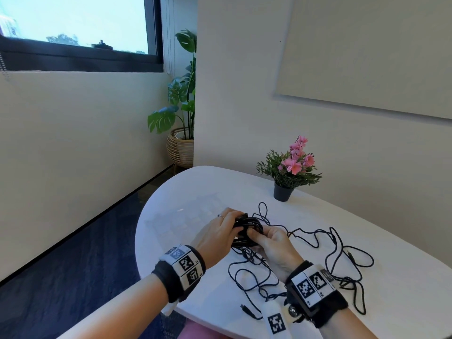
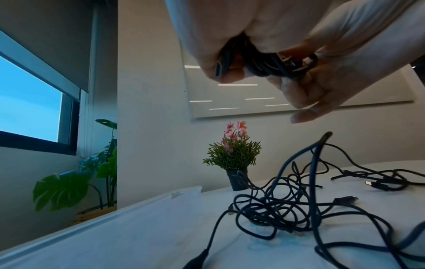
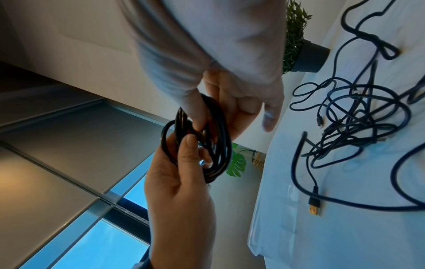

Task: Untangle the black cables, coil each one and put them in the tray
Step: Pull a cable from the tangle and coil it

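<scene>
A coiled black cable (image 1: 247, 231) hangs just above the white table (image 1: 391, 277), between both hands. My left hand (image 1: 233, 225) grips its left side, fingers curled round the loops, with a flat plug (image 2: 221, 70) sticking out by the thumb. My right hand (image 1: 256, 235) pinches the coil (image 3: 214, 145) from the right with thumb and fingers. Several more black cables (image 1: 318, 255) lie tangled and loose on the table under and right of the hands. A clear plastic tray (image 1: 186, 216) sits just left of the hands; I see nothing in it.
A small potted pink flower (image 1: 291, 167) stands at the back of the table, behind the tangle. A USB plug (image 3: 314, 207) lies at the tangle's near edge, next to the tray wall (image 3: 271, 182). The table's left edge drops to blue carpet.
</scene>
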Demonstrator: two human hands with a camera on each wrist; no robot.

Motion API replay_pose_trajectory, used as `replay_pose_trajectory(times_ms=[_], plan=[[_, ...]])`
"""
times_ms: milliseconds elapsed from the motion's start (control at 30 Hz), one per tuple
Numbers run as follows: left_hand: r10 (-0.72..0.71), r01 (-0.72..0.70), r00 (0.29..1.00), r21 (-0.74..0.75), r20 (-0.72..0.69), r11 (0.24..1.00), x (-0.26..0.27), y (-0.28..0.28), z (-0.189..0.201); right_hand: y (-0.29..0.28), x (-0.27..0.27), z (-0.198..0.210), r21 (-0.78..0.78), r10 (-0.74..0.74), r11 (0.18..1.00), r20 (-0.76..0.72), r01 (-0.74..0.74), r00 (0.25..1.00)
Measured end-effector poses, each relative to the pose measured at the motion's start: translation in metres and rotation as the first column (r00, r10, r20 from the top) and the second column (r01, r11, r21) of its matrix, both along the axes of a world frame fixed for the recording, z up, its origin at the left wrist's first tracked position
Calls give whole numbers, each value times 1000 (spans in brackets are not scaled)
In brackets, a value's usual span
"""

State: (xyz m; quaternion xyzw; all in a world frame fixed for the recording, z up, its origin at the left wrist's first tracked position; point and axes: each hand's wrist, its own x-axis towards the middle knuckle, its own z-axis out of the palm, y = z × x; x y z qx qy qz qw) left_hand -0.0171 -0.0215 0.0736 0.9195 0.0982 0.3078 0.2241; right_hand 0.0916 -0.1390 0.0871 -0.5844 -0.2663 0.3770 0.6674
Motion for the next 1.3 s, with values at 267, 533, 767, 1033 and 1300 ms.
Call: replay_pose_trajectory(times_ms=[267,533,767,1033,1300], plan=[[-98,104,994,-198,42,975,-1,8,1,0,4,2,-156,97,984,44,-89,994],[63,-33,995,-329,81,944,4,-3,-1,4,9,6,-180,130,979,176,-98,976],[114,-94,993,-461,17,883,9,-15,5,6,16,9,-255,166,962,263,-98,950],[50,-62,998,-600,-37,798,3,-8,11,-6,15,7,-61,46,998,703,-4,710],[25,0,999,-749,22,663,2,-6,24,-4,20,8,222,-224,975,968,-28,-113]])
